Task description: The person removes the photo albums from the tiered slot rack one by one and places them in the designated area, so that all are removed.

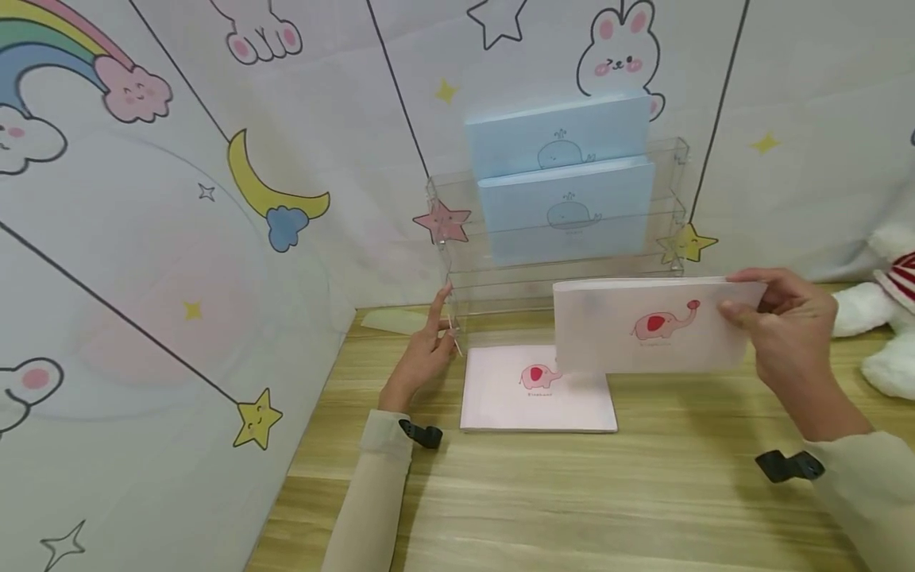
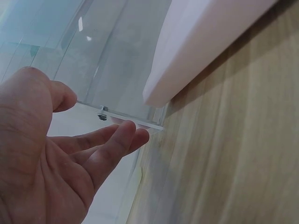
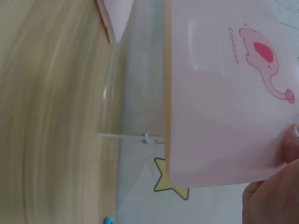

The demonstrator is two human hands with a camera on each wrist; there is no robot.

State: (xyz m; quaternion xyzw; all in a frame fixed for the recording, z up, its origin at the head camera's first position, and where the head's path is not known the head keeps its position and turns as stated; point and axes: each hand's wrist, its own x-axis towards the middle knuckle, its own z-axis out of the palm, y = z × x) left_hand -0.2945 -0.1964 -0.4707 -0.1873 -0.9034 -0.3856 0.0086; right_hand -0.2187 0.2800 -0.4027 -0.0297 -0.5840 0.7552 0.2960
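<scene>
From my seat at the feeds, I judge the job to be part done: two blue whale booklets stand upright in the clear acrylic rack, the far whale booklet rising behind the near whale booklet, while the pink ones are outside it. My right hand grasps the raised elephant booklet by its right end, thumb on the printed face and fingers behind; it hangs above the table, in front of the rack's lower right part. The flat elephant booklet lies on the wood just near of the rack, left of the raised one; I can't tell whether it is single or a small stack. My left hand has its fingers loosely extended against the rack's left end, touching it without any clench I can see. If racking is the work, I'd count the pink ones as what's left. I make out no booklet in the lowest tier, though the raised one hides part of it.
</scene>
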